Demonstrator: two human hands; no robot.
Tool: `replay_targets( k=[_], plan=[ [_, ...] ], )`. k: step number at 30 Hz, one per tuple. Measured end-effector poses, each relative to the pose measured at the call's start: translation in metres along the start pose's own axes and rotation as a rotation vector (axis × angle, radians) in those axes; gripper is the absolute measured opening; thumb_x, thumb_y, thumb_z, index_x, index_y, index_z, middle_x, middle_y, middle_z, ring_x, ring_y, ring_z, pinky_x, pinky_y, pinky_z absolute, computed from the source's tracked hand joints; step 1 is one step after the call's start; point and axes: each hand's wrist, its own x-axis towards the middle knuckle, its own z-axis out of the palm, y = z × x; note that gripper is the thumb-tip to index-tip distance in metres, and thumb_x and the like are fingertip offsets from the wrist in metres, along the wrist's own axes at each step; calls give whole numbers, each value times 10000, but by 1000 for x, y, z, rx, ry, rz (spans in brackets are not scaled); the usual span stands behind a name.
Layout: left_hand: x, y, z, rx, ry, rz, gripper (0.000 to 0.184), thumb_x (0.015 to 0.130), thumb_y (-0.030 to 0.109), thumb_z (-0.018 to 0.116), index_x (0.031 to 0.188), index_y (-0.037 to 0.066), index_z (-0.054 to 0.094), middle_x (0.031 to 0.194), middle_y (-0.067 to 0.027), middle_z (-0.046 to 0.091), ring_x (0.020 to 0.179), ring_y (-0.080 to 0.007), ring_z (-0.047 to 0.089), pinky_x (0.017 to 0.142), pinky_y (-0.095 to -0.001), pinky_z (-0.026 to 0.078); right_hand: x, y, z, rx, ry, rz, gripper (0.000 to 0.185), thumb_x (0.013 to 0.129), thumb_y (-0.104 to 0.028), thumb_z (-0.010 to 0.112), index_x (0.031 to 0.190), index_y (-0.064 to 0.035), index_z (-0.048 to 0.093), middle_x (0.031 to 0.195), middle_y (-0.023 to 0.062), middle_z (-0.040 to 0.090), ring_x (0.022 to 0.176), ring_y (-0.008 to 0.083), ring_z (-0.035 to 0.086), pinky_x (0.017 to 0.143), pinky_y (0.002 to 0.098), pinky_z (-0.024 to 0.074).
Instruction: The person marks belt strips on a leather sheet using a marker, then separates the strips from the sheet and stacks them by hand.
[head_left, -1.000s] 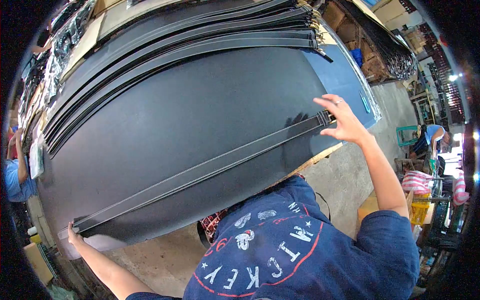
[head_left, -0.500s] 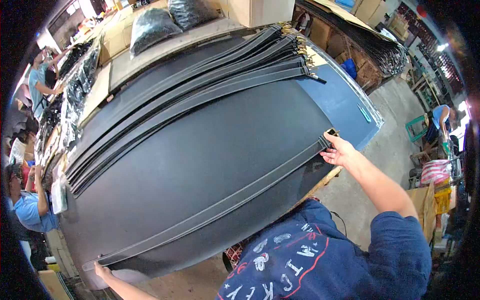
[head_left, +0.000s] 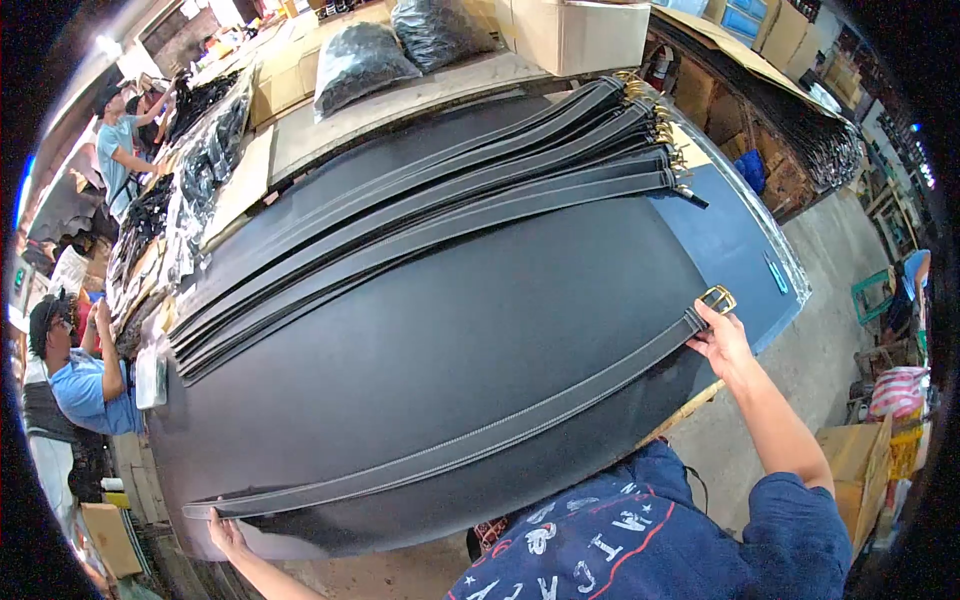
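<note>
A black leather belt (head_left: 450, 437) with pale stitching stretches along the near side of the dark table. My right hand (head_left: 722, 345) grips its buckle end, and the gold-coloured buckle (head_left: 718, 298) sticks out above my fingers. At the far left, the belt's tip is pinched in my left hand (head_left: 228, 535), close to the table's near left corner. Beyond the held belt lies a row of similar belts (head_left: 430, 210), stacked in bunches, their buckles gathered at the right.
Dark sheeting (head_left: 450, 330) covers the table. A light blue tool (head_left: 776, 273) rests on a blue surface (head_left: 720, 225). Filled plastic bags (head_left: 365, 75) and a cardboard box (head_left: 585, 35) stand at the back. A person (head_left: 85, 385) is close by on the left; other people are farther off.
The view has shifted, with the scene sliding right. My right hand has turned the buckle so its frame faces up more. Both hands keep hold of the belt.
</note>
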Motion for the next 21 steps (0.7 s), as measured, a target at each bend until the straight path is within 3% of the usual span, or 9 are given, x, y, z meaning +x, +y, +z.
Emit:
replay_targets(
  k=[8,10,12,13,14,16,19,20,21],
  plan=[
    [37,111,120,19,-269,200,429,907,220,601,1263,1,502,1205,-92,604,1119,-190,533,960,-322,402,65,-102,61,-9,-188,-466,381,860,-204,672,1195,-138,503,1070,-12,596,931,128,583,732,372,488],
    [136,131,126,-42,-319,239,386,908,225,603,1220,6,543,1199,-83,604,1137,-189,521,955,-314,402,87,-142,95,67,-236,-572,379,865,-192,664,1208,-134,513,1104,-16,596,974,124,576,734,352,498],
    [97,150,231,-51,-199,338,328,912,207,594,1172,9,574,1188,-85,608,1152,-206,520,977,-330,403,135,-177,125,119,-255,-698,341,848,-179,684,1156,-120,551,1035,-17,620,925,124,592,655,298,501],
    [161,156,232,-141,-513,274,302,919,179,575,1179,25,575,1205,-102,597,1173,-233,511,1013,-354,398,154,-197,137,43,-201,-713,326,830,-206,709,1115,-111,583,971,-16,630,844,112,585,634,276,471],
    [206,153,250,-131,-524,148,353,947,218,520,1243,27,533,1269,-124,552,1189,-268,496,1054,-399,368,170,-213,153,4,-95,-782,337,795,-272,746,1057,-101,618,935,-12,632,781,103,558,618,269,439],
    [195,148,328,-55,-341,222,357,921,203,568,1227,25,526,1205,-117,572,1090,-274,537,952,-428,418,204,-239,172,-312,42,-811,400,743,-363,774,1014,-89,663,916,3,642,779,132,556,688,300,440],
    [149,130,401,-69,-94,333,380,882,181,640,1203,22,515,1107,-107,603,941,-283,599,799,-470,492,234,-247,192,-352,48,-942,559,703,-400,795,1091,-26,648,1061,66,648,980,183,576,901,321,413],
    [128,136,422,-189,-91,270,435,801,6,689,1190,12,494,1102,-127,589,967,-304,597,778,-486,514,256,-249,197,-365,136,-928,559,707,-404,792,1097,-32,645,1063,66,646,988,176,570,909,317,408],
    [135,126,435,-150,-65,332,474,779,-24,691,1198,-5,468,1128,-135,572,972,-304,598,804,-503,517,284,-248,192,-372,112,-1005,583,705,-414,792,1117,-33,634,1083,73,638,998,176,565,921,308,399]
  ],
)
